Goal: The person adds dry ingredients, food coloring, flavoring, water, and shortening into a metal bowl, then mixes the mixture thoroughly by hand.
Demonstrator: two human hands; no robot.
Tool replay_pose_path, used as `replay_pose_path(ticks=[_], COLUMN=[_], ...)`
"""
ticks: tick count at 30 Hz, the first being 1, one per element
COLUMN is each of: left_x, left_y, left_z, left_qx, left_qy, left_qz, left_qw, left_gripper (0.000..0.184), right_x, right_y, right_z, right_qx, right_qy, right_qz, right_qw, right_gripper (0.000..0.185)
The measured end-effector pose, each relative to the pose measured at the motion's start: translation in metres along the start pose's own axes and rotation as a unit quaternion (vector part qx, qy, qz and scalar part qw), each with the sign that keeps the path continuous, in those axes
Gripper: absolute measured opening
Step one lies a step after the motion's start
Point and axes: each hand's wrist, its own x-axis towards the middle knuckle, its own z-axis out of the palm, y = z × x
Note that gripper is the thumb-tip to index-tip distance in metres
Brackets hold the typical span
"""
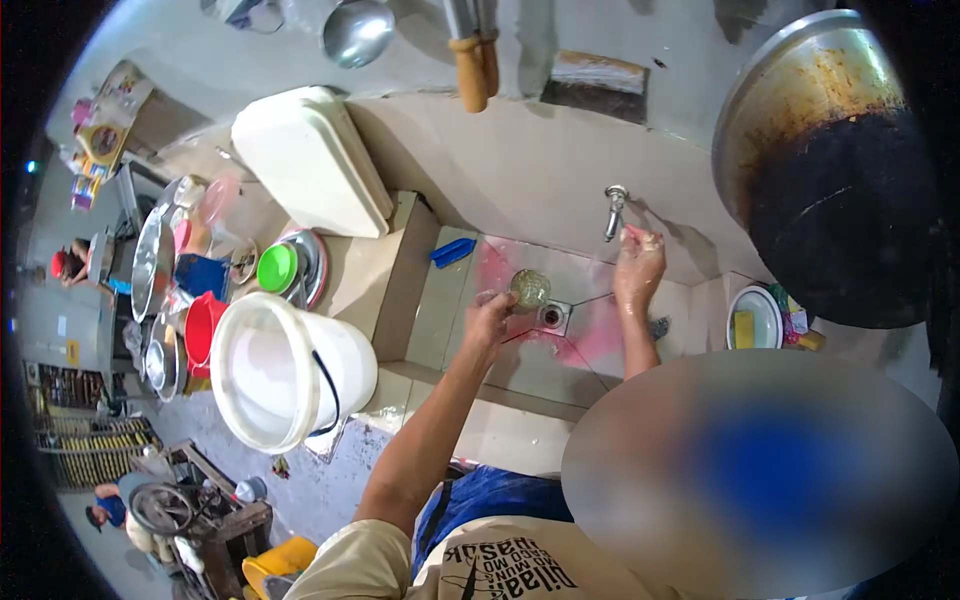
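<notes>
Far left: grey room with two other people, one in a red cap (62,264), one in a blue top (115,510) beside a wheeled machine (162,508). Then a tiled desk (345,268) crowded with kitchenware, meeting the tiled sink (425,318); pink liquid is splashed around the drain (551,318). Grey-and-beige wall behind; lower right is blurred.

Writing: bottles (101,143) at upper left have labels too small to read. Shirt (505,555), lower middle, upside down: "Dilaan", "MO MUNA"; remaining lines only partly legible.

Counts, left to right: one red container (204,335), one white bucket (290,370) with dark handle, one green bowl (277,267), one ladle (358,33) and two wooden handles (468,78) up on the wall, one blue brush-like piece (453,252) in the sink corner.

Left hand (487,320): fingers closed on the edge of one round greenish glass (531,288), over the sink just left of the drain. One tap (615,212). Right hand (640,265) just below it, fingers curled, something pink at the tips, can't tell what. One white bowl (755,308) with a yellow sponge (744,329); one big blackened pot (835,160).
</notes>
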Motion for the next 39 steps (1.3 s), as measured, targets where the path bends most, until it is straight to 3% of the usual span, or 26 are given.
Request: replay_pose_path(ticks=[2,3,4,5,6,7,9,10,11,12,14,16,17,18,20,21,23,24,26,27,29,30,34,35,36,39], left_x=[-0.01,-0.022,-0.032,-0.042,-0.052,-0.065,-0.095,-0.111,-0.129,-0.153,-0.205,-0.254,-0.271,-0.32,-0.378,-0.432,-0.46,-0.527,-0.565,-0.626,-0.662,-0.708,-0.818,-0.833,-0.847,-0.908], left_y=[-0.001,-0.002,-0.002,-0.001,0.001,0.0,-0.001,-0.005,-0.013,-0.02,-0.03,-0.046,-0.068,-0.09,-0.088,-0.118,-0.142,-0.185,-0.207,-0.251,-0.28,-0.315,-0.382,-0.398,-0.413,-0.461], left_z=[-0.016,-0.027,-0.036,-0.045,-0.057,-0.07,-0.097,-0.109,-0.12,-0.125,-0.139,-0.201,-0.205,-0.259,-0.26,-0.322,-0.35,-0.391,-0.415,-0.443,-0.466,-0.491,-0.575,-0.59,-0.608,-0.694], left_qx=[-0.013,-0.045,-0.077,-0.103,-0.129,-0.156,-0.18,-0.195,-0.207,-0.227,-0.26,-0.317,-0.33,-0.363,-0.369,-0.403,-0.411,-0.459,-0.471,-0.506,-0.513,-0.528,-0.539,-0.526,-0.512,-0.471], left_qy=[0.016,0.019,0.02,-0.002,-0.023,-0.044,-0.051,-0.055,-0.038,-0.051,-0.072,-0.034,-0.037,-0.005,0.028,0.068,0.085,0.139,0.182,0.245,0.31,0.366,0.556,0.571,0.586,0.709], left_qz=[-0.003,-0.001,0.005,0.014,0.025,0.037,0.023,0.018,0.018,0.017,0.019,0.104,0.083,0.121,0.068,0.116,0.133,0.187,0.214,0.248,0.269,0.292,0.35,0.361,0.373,0.36], left_qw=[1.0,0.999,0.997,0.995,0.991,0.986,0.982,0.979,0.977,0.972,0.963,0.942,0.94,0.924,0.926,0.905,0.898,0.857,0.836,0.789,0.754,0.708,0.527,0.516,0.506,0.382], left_gripper=[0.037,0.037,0.037,0.036,0.036,0.035,0.035,0.034,0.034,0.033,0.033,0.036,0.037,0.039,0.043,0.044,0.046,0.047,0.049,0.05,0.051,0.05,0.022,0.018,0.015,0.015], right_x=[0.007,0.0,-0.008,-0.019,-0.033,-0.059,-0.125,-0.156,-0.177,-0.192,-0.203,-0.22,-0.229,-0.272,-0.283,-0.337,-0.349,-0.409,-0.436,-0.495,-0.525,-0.578,-0.668,-0.684,-0.701,-0.737], right_y=[0.008,0.019,0.035,0.037,0.037,0.06,0.118,0.14,0.157,0.162,0.163,0.122,0.077,0.021,0.014,-0.049,-0.06,-0.11,-0.122,-0.163,-0.173,-0.198,-0.201,-0.207,-0.213,-0.178], right_z=[-0.012,-0.013,-0.022,-0.041,-0.059,-0.042,-0.004,0.002,0.006,0.006,0.006,0.051,-0.02,0.03,0.023,0.052,0.012,0.022,0.012,0.029,0.038,0.053,0.085,0.084,0.086,0.147], right_qx=[0.073,0.169,0.302,0.485,0.639,0.749,0.646,0.368,0.045,-0.277,-0.096,0.11,0.01,0.036,0.035,0.08,0.053,0.062,0.05,0.066,0.048,0.055,0.049,0.02,-0.009,-0.01], right_qy=[-0.066,-0.086,-0.144,-0.183,-0.217,-0.191,-0.304,-0.412,-0.462,-0.438,-0.3,-0.202,-0.108,-0.152,-0.126,-0.151,-0.226,-0.258,-0.214,-0.28,-0.329,-0.366,-0.43,-0.45,-0.467,-0.584], right_qz=[0.06,0.077,0.167,0.248,0.32,0.314,0.198,0.055,-0.109,-0.266,-0.06,0.136,0.153,0.052,-0.058,-0.147,-0.075,-0.165,-0.246,-0.27,-0.243,-0.299,-0.383,-0.384,-0.383,-0.379], right_qw=[0.993,0.979,0.927,0.819,0.665,0.552,0.672,0.832,0.879,0.813,0.947,0.964,0.982,0.986,0.99,0.974,0.97,0.95,0.944,0.919,0.911,0.88,0.816,0.806,0.797,0.718], right_gripper=[0.024,0.038,0.051,0.054,0.058,0.058,0.054,0.05,0.045,0.041,0.038,0.035,0.035,0.035,0.035,0.035,0.038,0.036,0.035,0.035,0.036,0.036,0.033,0.032,0.031,0.027])
